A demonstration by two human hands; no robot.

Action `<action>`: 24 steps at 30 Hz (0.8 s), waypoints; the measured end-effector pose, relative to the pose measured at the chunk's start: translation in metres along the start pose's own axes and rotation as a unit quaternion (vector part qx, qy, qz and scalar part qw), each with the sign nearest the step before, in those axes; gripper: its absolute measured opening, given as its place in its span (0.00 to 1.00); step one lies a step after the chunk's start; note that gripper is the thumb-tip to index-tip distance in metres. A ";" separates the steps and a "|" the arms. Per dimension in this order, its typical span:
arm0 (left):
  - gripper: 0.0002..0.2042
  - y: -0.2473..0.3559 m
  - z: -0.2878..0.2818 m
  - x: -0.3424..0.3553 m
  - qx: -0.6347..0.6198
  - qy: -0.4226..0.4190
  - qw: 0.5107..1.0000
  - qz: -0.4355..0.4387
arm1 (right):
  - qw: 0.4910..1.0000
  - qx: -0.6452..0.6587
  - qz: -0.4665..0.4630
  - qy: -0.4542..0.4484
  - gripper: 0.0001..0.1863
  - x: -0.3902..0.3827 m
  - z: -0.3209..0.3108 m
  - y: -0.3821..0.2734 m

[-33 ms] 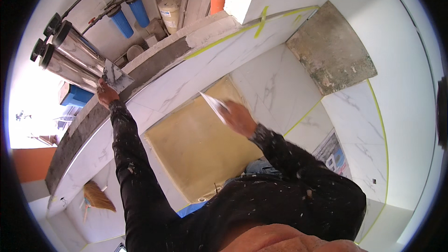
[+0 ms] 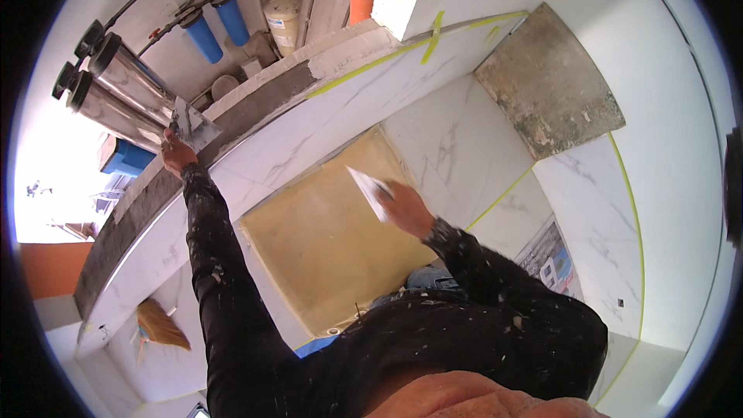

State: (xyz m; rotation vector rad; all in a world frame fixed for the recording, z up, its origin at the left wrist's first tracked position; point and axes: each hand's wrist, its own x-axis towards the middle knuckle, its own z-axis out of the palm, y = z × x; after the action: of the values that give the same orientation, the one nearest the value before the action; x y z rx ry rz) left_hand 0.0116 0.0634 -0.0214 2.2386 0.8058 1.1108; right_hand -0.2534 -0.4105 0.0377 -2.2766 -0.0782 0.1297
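Observation:
My left hand (image 2: 179, 153) reaches out over the wall's grey unfinished top, closed around the handle of a wide putty knife (image 2: 193, 125). Its square blade is smeared with grey and white paste. Over the tan covering sheet (image 2: 317, 240) on the floor, my right hand (image 2: 406, 207) is closed on a flat, bright-bladed putty knife (image 2: 365, 190), its blade pointing up and to the left. The fingers wrapped round that handle are partly hidden and a bit blurred. Both black sleeves are spattered with white specks.
A low wall (image 2: 271, 139) faced with marble-look tile curves ahead. Beyond it stand steel cylinders (image 2: 116, 116), blue filter housings (image 2: 203, 35) and a cream tank (image 2: 283, 19). A rough concrete slab (image 2: 553, 85) is at the right. A broom (image 2: 161, 325) lies at lower left.
My right hand has shifted slightly right and down with its putty knife, away from the wall. My left hand holds nearly still.

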 end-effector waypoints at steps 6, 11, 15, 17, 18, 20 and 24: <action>0.29 -0.017 -0.028 -0.004 -0.075 -0.038 0.992 -0.095 | 0.924 0.328 0.193 -0.047 0.12 -0.144 -0.023 0.100; 0.23 0.026 -0.107 -0.146 -0.587 -0.133 0.766 -0.226 | 0.828 0.495 0.252 -0.077 0.17 -0.151 -0.068 0.082; 0.24 0.080 -0.199 -0.288 -0.774 -0.326 0.453 -0.298 | 0.920 0.371 0.115 -0.046 0.16 -0.120 -0.083 0.020; 0.24 0.104 -0.233 -0.316 -0.734 -0.331 0.453 -0.382 | 0.975 0.216 -0.006 -0.042 0.18 -0.108 -0.093 -0.015; 0.24 0.113 -0.246 -0.321 -0.724 -0.345 0.452 -0.391 | 0.988 0.139 -0.055 -0.045 0.20 -0.104 -0.099 -0.030; 0.23 0.130 -0.269 -0.325 -0.716 -0.373 0.427 -0.407 | 0.961 0.043 -0.273 -0.026 0.26 -0.093 -0.111 -0.057; 0.21 0.155 -0.292 -0.327 -0.718 -0.407 0.368 -0.428 | 0.861 -0.153 -0.482 -0.050 0.34 -0.084 -0.112 -0.090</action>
State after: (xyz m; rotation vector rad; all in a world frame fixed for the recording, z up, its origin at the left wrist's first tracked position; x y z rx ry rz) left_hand -0.3463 -0.2206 0.0665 0.3215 0.1298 -0.1622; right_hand -0.3250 -0.4449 0.1839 -2.2589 -1.3471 -0.3168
